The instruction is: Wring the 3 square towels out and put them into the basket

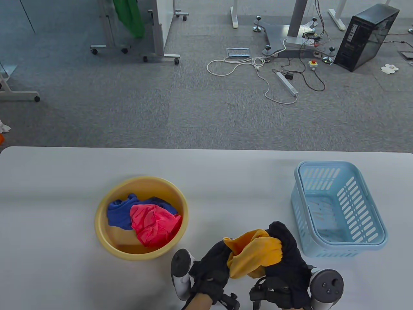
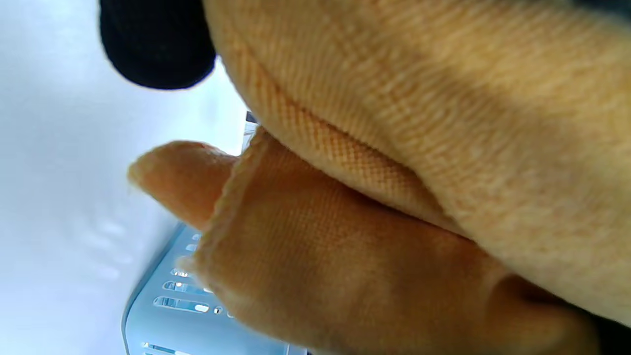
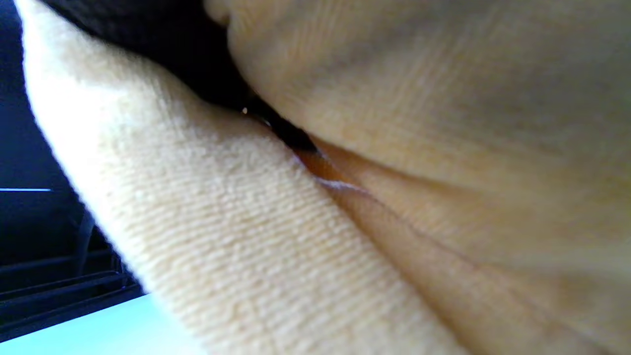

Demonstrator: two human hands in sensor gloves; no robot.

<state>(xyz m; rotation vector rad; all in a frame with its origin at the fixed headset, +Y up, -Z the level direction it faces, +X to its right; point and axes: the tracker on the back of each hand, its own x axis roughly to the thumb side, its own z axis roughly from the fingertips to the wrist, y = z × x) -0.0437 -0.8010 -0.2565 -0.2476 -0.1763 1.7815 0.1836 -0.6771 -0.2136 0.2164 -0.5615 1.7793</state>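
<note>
Table view: at the near edge of the desk (image 1: 64,168), toward the right, both gloved hands hold one orange towel (image 1: 255,255) bunched up between them. The left hand (image 1: 211,264) grips the towel's left end, fingers curled round it; the right hand (image 1: 287,258) wraps over its right end from above, its grip closed on the cloth. A tracker (image 1: 180,271) sits on the back of the left hand, another (image 1: 326,285) on the right. The towel is held above the desk, between the bowl and the basket.

In the left wrist view folds of orange towel (image 2: 394,197) fill the frame, with a black fingertip (image 2: 157,44) at the top and a corner of the basket (image 2: 162,315) below. The right wrist view is almost all towel (image 3: 246,236).

Farther in, left of the hands, a yellow bowl (image 1: 106,206) holds a blue towel (image 1: 117,214) and a red towel (image 1: 153,224), the red lying partly over the blue. To the right, near the desk's right edge, stands a light blue basket (image 1: 358,190).

Beyond the desk's far edge lies grey carpet (image 1: 129,106) with cables (image 1: 258,67) and a black computer case (image 1: 366,37).
</note>
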